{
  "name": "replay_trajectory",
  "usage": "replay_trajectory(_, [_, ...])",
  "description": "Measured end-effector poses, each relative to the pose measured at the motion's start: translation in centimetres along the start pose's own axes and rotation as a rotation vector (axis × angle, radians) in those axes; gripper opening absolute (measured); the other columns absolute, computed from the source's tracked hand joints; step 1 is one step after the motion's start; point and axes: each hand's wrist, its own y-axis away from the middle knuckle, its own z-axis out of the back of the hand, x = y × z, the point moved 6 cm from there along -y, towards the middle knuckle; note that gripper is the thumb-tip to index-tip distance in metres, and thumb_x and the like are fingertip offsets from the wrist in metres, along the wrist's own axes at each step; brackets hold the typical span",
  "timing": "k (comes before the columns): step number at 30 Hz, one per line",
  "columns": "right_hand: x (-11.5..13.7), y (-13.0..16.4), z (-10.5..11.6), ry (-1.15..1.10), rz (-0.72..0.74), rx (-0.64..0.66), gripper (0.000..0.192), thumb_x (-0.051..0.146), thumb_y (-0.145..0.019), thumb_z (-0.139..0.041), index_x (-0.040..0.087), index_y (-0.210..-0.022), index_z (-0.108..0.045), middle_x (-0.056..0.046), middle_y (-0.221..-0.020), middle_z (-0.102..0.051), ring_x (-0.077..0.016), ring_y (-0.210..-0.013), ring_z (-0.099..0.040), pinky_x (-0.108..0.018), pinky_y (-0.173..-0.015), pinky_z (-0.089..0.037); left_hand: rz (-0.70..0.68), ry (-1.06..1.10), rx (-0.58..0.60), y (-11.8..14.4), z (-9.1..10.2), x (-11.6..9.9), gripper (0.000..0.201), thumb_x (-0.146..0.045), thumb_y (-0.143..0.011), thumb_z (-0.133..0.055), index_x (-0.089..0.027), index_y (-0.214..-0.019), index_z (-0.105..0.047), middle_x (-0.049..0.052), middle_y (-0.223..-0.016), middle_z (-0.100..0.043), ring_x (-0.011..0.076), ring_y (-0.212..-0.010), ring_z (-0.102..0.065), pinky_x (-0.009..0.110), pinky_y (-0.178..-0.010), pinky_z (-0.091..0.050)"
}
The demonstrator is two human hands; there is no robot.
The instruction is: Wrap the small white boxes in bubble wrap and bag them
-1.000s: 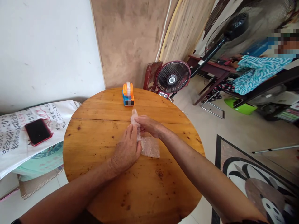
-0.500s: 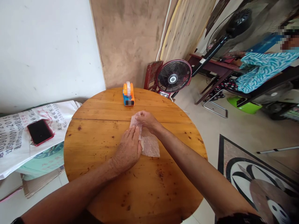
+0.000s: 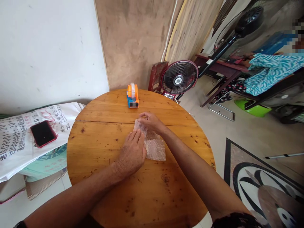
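A clear, crinkled piece of bubble wrap lies on the round wooden table, its left part folded into a narrow strip. My left hand rests flat over that strip, fingers stretched out and pressing it to the wood. At the strip's far end is my right hand, its fingers bent and closed on the edge of the wrap, though the exact grip is partly hidden. Beyond both hands stands an orange and blue tape dispenser with a roll of clear tape.
To the left, a phone with a red case lies on a white printed sack. Behind the table are a dark red fan and a wooden chair. A person in a blue patterned top sits at the right.
My right fingers have loosened slightly and shifted at the strip's far end. My left hand stays pressed on the wrap. The whole view has shifted a little.
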Motion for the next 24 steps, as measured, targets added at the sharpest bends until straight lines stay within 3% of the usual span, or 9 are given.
replay_trajectory(6, [-0.5,1.7,0.8,-0.127,-0.090,0.121,0.033,0.016,-0.077,-0.063,0.017,-0.110,-0.057,0.006,-0.063,-0.056,-0.0109,-0.049,-0.052,-0.021,-0.044,-0.044,-0.008,-0.036,-0.008,-0.1,0.2,-0.1,0.041,-0.014,-0.089,-0.043,-0.001,-0.125,-0.056,0.024,-0.131,-0.061,0.0342,-0.125,-0.056,0.050,-0.108,-0.045])
replay_trajectory(13, [-1.7,1.0,0.4,-0.162,-0.062,0.023,0.039,0.011,-0.080,-0.055,0.015,-0.118,-0.058,0.007,-0.062,-0.050,-0.0073,-0.045,-0.045,-0.018,-0.038,-0.040,-0.007,-0.051,-0.010,-0.2,0.3,-0.2,0.040,-0.014,-0.089,-0.043,-0.001,-0.123,-0.058,0.023,-0.130,-0.062,0.0337,-0.123,-0.057,0.049,-0.106,-0.047])
replay_trajectory(17, [-2.2,0.5,0.0,-0.184,-0.042,0.009,0.051,0.010,-0.078,-0.055,0.015,-0.128,-0.055,0.005,-0.068,-0.056,-0.0069,-0.045,-0.045,-0.017,-0.038,-0.038,-0.006,-0.054,-0.012,-0.2,0.4,-0.2,0.040,-0.014,-0.088,-0.043,-0.002,-0.123,-0.059,0.023,-0.129,-0.063,0.0335,-0.121,-0.058,0.050,-0.106,-0.047])
replay_trajectory(21, [-2.2,0.3,-0.2,-0.210,-0.017,-0.023,0.054,0.012,-0.079,-0.055,0.015,-0.133,-0.051,0.000,-0.086,-0.065,-0.0059,-0.050,-0.048,-0.016,-0.040,-0.037,-0.006,-0.053,-0.020,-0.2,0.4,-0.1,0.039,-0.015,-0.089,-0.043,-0.002,-0.122,-0.060,0.023,-0.129,-0.063,0.0331,-0.122,-0.058,0.049,-0.106,-0.047])
replay_trajectory(24, [-2.2,0.4,-0.1,-0.220,-0.007,-0.030,0.051,0.014,-0.081,-0.053,0.016,-0.132,-0.051,0.000,-0.088,-0.066,-0.0053,-0.047,-0.046,-0.017,-0.038,-0.035,0.003,-0.049,-0.014,-0.1,0.3,0.0,0.039,-0.015,-0.089,-0.043,-0.003,-0.122,-0.059,0.022,-0.129,-0.063,0.0322,-0.123,-0.058,0.049,-0.107,-0.046])
